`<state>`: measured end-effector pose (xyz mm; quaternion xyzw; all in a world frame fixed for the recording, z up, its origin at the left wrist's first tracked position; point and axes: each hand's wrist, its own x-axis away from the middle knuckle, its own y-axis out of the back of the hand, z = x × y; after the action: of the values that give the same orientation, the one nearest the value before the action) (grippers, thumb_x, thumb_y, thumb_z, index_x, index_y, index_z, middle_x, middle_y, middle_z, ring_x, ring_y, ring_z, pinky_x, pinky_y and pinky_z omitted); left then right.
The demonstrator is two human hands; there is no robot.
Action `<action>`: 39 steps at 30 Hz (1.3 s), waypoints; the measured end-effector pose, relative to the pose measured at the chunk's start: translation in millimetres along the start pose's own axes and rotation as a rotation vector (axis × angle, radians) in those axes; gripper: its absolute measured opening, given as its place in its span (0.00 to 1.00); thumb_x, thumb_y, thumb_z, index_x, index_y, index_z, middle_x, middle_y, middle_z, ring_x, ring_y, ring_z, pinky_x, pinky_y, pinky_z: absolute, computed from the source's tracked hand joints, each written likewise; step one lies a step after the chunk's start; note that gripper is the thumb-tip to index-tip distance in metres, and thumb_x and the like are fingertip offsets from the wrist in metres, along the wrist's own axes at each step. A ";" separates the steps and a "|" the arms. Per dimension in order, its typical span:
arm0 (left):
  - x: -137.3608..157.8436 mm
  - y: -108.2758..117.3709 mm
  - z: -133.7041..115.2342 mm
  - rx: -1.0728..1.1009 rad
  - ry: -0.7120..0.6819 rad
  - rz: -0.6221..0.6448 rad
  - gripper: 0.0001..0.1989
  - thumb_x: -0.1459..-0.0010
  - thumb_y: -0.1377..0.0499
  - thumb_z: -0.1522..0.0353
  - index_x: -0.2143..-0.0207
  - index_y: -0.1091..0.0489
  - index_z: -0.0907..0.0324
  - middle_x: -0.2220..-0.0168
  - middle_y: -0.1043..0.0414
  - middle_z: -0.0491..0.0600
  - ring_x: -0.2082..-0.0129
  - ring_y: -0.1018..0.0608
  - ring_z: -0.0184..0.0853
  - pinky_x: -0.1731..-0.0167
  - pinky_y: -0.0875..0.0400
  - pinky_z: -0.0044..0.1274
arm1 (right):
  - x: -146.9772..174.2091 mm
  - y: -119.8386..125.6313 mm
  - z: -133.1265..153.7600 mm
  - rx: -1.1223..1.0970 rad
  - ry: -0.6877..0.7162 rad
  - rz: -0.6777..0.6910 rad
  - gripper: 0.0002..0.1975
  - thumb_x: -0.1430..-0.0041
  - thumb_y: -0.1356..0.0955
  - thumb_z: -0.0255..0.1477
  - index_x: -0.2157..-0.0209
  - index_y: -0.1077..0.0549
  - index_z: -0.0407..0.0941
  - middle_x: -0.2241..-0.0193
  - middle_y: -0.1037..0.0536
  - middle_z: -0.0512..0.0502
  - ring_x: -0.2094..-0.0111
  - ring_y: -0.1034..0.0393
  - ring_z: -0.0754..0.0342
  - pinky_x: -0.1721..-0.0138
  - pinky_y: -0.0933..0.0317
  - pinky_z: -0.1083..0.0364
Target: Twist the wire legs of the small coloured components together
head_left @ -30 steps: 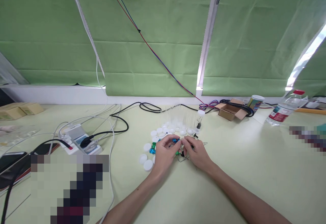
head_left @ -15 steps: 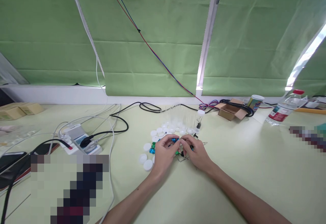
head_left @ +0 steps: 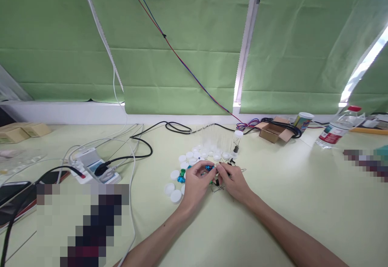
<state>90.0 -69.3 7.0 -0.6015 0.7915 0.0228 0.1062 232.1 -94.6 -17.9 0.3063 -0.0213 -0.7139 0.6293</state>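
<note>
Fingertips pinched together, my left hand (head_left: 195, 181) and my right hand (head_left: 234, 181) meet above a group of small parts. Between them is something small that the fingers mostly hide. A shiny blue piece (head_left: 209, 168) shows at my left fingers; whether they grip it I cannot tell. Shiny green (head_left: 182, 172) and blue pieces lie left of my left hand, among several white round caps (head_left: 176, 196). Bent metal wires (head_left: 217, 189) and small black parts lie around my right hand. Clear tubes stand behind the hands, one white-capped tube (head_left: 238, 142) with a dark piece inside.
At the left are a power strip (head_left: 104, 174), cables and phones (head_left: 13, 188). Small boxes (head_left: 36, 129) sit at the far left. An open cardboard box (head_left: 274, 132), a can (head_left: 304, 122) and a water bottle (head_left: 332, 134) stand at the back right. A black cable (head_left: 178, 128) runs along the back.
My right fingertips have shifted slightly and closed in at the pinch. My left hand stays nearly in place; the view has moved very little.
</note>
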 end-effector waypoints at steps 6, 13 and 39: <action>-0.7 0.1 0.1 0.015 -0.004 0.000 0.07 0.51 0.35 0.67 0.69 0.27 0.60 0.73 0.27 0.46 0.78 0.26 0.28 0.74 0.30 0.21 | 0.8 0.3 2.5 -0.003 0.002 -0.016 0.21 0.31 0.42 0.37 0.77 0.32 0.46 0.83 0.29 0.52 0.80 0.35 0.56 0.72 0.41 0.57; -0.5 0.4 -1.8 0.026 -0.022 -0.009 0.07 0.50 0.35 0.68 0.67 0.27 0.60 0.72 0.27 0.46 0.76 0.26 0.29 0.71 0.28 0.22 | 0.4 1.8 6.3 -0.065 0.027 -0.056 0.09 0.34 0.37 0.35 0.60 0.30 0.46 0.73 0.23 0.50 0.71 0.29 0.53 0.66 0.37 0.56; -0.6 3.2 -3.5 0.050 -0.029 -0.058 0.12 0.47 0.37 0.60 0.69 0.29 0.59 0.67 0.29 0.49 0.75 0.26 0.30 0.81 0.30 0.20 | -3.3 5.1 2.5 -0.195 -0.042 -0.378 0.11 0.36 0.35 0.38 0.63 0.30 0.44 0.69 0.24 0.45 0.67 0.28 0.51 0.64 0.34 0.53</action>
<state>86.6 -68.4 10.2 -0.6210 0.7723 0.0087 0.1332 235.6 -93.5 -12.4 0.2274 0.0928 -0.8242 0.5102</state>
